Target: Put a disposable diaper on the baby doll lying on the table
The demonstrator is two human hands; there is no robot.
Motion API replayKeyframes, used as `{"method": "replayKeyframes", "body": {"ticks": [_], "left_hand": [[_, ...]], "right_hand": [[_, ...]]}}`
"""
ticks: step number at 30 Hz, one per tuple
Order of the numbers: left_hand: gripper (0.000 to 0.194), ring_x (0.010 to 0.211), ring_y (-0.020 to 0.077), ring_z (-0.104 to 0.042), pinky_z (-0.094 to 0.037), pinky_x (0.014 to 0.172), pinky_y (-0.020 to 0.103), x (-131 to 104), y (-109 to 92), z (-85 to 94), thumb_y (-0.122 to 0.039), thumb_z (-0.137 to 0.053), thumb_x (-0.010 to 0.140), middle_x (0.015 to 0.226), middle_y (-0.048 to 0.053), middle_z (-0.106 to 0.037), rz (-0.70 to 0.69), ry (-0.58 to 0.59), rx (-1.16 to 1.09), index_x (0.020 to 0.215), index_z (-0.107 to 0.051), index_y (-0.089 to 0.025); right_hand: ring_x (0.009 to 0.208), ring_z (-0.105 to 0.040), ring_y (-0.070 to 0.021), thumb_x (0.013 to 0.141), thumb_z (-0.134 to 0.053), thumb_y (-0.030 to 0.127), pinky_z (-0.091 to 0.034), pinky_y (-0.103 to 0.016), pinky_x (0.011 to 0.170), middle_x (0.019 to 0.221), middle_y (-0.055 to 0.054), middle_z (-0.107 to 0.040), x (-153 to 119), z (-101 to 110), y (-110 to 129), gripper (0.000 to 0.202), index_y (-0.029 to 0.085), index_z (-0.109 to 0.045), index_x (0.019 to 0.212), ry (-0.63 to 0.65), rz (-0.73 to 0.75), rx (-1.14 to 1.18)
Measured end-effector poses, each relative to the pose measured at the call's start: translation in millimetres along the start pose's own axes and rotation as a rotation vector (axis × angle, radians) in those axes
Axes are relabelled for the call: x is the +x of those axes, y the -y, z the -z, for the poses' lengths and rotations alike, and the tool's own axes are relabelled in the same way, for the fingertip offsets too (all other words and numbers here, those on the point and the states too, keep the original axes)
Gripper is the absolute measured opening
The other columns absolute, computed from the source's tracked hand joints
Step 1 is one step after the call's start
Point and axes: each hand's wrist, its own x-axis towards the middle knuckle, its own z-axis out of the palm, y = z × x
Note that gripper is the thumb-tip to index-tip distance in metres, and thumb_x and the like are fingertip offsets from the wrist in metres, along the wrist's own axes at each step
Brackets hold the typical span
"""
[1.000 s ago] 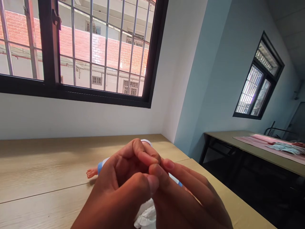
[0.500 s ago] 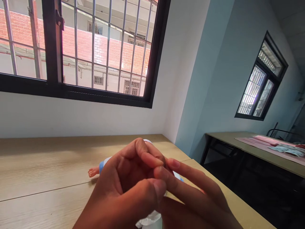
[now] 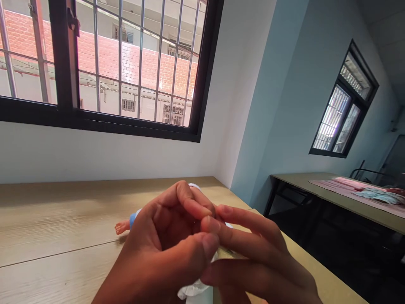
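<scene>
My left hand (image 3: pixel 164 245) is curled into a ring, its thumb and bent fingers closing towards each other near the middle of the view. Anything small between those fingertips is hidden. My right hand (image 3: pixel 262 249) reaches in from the right with fingers stretched out and somewhat apart. Its fingertips touch the tips of my left thumb and fingers. Behind both hands a doll lies on the table, mostly covered by them; a bare doll foot (image 3: pixel 122 227) with a blue cuff (image 3: pixel 133 219) shows at the left. Below the hands is a crumpled white item (image 3: pixel 194 290), partly hidden.
The light wooden table (image 3: pixel 57 219) runs up to the wall under a barred window (image 3: pixel 126 126). To the right, past the table's edge, stands a second table (image 3: pixel 294 180) with a pink cloth (image 3: pixel 325 185) and pale blue fabric (image 3: pixel 379 196) on it.
The lower fingers of my right hand now show more apart from the upper ones. Both hands sit slightly further left in view, as does the scene. My left hand keeps its curled shape.
</scene>
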Motion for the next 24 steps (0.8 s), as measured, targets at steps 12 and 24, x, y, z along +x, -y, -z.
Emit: {"method": "replayKeyframes", "body": {"ticks": [12, 24], "left_hand": [[0.013, 0.068, 0.0125, -0.061, -0.053, 0.057, 0.016, 5.7, -5.5, 14.4, -0.024, -0.071, 0.078, 0.075, -0.003, -0.061, -0.252, 0.071, 0.489, 0.077, -0.057, -0.024], [0.008, 0.09, 0.0182, -0.068, -0.058, 0.078, 0.021, 8.0, 7.6, 26.6, -0.027, -0.07, 0.082, 0.082, -0.007, -0.07, -0.634, 0.069, 0.926, 0.08, -0.065, -0.033]], "right_hand": [[0.099, -0.067, -0.0165, 0.081, -0.069, 0.01, -0.057, -0.025, 0.09, 0.102, 0.001, -0.075, 13.1, 11.6, -9.5, 0.012, 0.019, -0.07, 0.073, 0.139, -0.186, 0.525], [0.088, -0.069, -0.0164, 0.083, -0.066, 0.009, -0.055, -0.025, 0.084, 0.083, -0.004, -0.074, 16.3, 21.4, -10.1, 0.017, 0.015, -0.068, 0.067, 0.135, -0.395, 0.745]]}}
